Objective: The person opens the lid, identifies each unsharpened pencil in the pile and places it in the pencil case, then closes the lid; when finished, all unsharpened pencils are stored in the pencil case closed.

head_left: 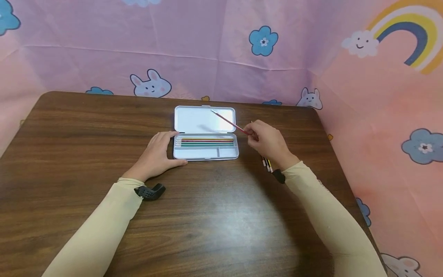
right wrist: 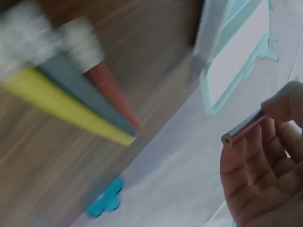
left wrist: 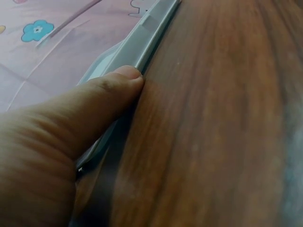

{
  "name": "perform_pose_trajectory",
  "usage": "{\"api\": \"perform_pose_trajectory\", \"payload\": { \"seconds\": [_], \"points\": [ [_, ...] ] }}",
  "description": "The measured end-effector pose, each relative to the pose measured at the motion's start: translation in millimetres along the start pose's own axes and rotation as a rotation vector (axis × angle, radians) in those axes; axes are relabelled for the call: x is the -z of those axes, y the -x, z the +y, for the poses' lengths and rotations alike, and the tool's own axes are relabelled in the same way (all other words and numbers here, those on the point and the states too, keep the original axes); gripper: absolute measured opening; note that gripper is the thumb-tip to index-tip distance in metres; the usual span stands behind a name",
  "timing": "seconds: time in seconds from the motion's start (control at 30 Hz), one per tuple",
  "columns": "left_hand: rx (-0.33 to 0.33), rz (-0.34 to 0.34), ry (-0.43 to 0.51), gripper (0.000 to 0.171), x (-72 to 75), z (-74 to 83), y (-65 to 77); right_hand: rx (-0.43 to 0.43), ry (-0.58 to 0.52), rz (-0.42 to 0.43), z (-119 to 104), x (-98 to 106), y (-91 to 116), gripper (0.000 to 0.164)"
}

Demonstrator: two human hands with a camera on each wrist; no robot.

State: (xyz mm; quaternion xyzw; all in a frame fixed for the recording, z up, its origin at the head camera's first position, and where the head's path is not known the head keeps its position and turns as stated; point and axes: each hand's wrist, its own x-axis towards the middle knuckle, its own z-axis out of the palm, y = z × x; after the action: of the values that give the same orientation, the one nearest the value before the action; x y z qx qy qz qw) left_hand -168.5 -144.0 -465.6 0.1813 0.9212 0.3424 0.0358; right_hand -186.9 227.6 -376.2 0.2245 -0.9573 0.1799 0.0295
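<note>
A white pencil case (head_left: 195, 154) lies with its lid (head_left: 194, 119) raised at the back. Several pencils (head_left: 207, 142), with yellow, red and green bodies, rest side by side in its long rear compartment. My left hand (head_left: 154, 156) holds the case's left end, thumb at the front edge and fingers by the hinge side. Between thumb and fingers, my right hand (head_left: 270, 142) pinches a dark red pencil (head_left: 229, 122), which slants up to the left in front of the lid. In the right wrist view, its bare, unsharpened end (right wrist: 228, 139) points out of the hand.
Loose pencils (head_left: 266, 163), partly hidden under my right hand, lie on the brown wooden table (head_left: 194, 215); yellow, dark and red bodies show in the right wrist view. Two small front compartments divide the case. A patterned pink cloth (head_left: 194, 54) hangs behind the table and along its right.
</note>
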Motion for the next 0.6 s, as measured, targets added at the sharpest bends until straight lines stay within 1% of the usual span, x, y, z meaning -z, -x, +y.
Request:
{"api": "perform_pose_trajectory", "payload": {
  "seconds": [0.2, 0.3, 0.43, 0.6],
  "points": [
    [-0.001, -0.002, 0.000, 0.102, -0.2, -0.9, -1.1, 0.182, 0.129, -0.050, -24, -21, -26, 0.021],
    [-0.003, -0.007, 0.006, 0.103, -0.9, -1.2, -1.3, 0.249, 0.174, -0.085, -31, -29, -34, 0.021],
    [-0.002, -0.007, 0.005, 0.104, -1.6, -1.9, -1.0, 0.287, 0.199, -0.139, -38, -36, -41, 0.022],
    [0.005, -0.003, 0.008, 0.103, 0.5, -1.5, -0.2, 0.277, 0.230, -0.180, -45, -42, -47, 0.022]
  ]
}}
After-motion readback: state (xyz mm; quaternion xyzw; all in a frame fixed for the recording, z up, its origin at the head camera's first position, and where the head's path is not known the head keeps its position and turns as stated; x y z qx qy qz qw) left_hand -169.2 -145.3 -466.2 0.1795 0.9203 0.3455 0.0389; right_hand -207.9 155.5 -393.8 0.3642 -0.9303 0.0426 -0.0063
